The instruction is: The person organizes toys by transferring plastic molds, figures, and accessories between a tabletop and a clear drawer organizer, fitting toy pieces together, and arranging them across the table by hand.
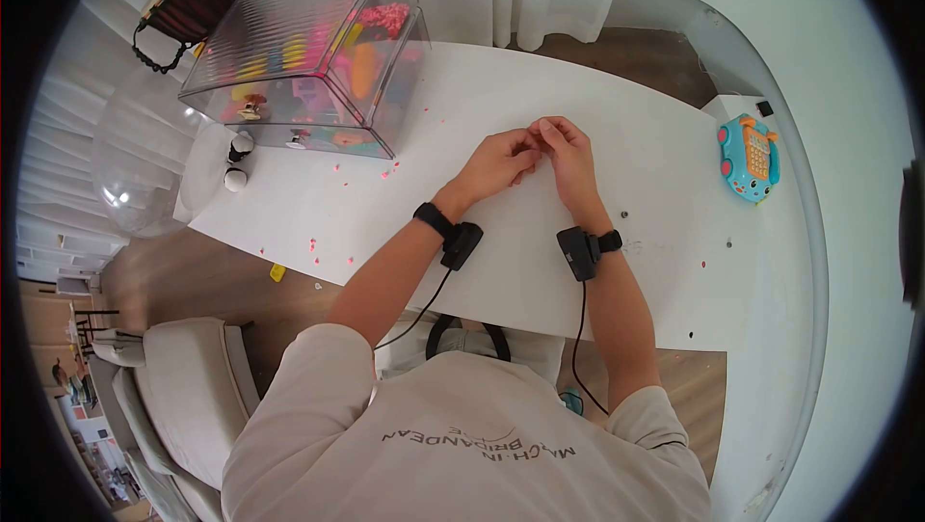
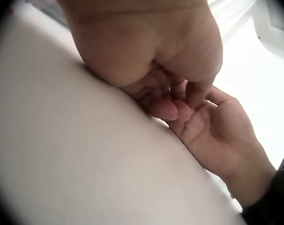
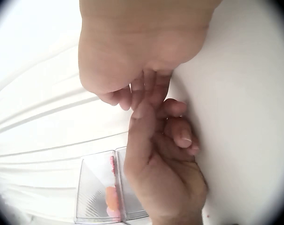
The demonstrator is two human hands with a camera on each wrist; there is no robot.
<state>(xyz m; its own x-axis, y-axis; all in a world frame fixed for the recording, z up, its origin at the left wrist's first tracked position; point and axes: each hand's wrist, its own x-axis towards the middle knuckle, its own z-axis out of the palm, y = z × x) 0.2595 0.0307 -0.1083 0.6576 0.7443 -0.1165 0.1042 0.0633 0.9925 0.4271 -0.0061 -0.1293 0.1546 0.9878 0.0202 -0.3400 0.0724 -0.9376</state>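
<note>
Over the white table [image 1: 501,262] my left hand [image 1: 493,163] and right hand [image 1: 572,158] meet at their fingertips. In the left wrist view, the left hand [image 2: 146,51] has its fingers curled inward, and its thumb reaches the fingers of the right hand [image 2: 221,131]. The right wrist view shows the right hand [image 3: 142,56] with fingers pointing down at the left thumb, while other fingers of the left hand [image 3: 165,183] curl beside it. Fingers hide the spot between the tips, and I cannot tell whether a small thing is held there.
A clear plastic box [image 1: 279,103] of colourful things stands at the far left, beside a transparent dome [image 1: 145,165] and a black-and-white figurine [image 1: 237,160]. Small pink bits [image 1: 313,245] lie scattered on the table. A blue toy telephone [image 1: 750,160] sits at right.
</note>
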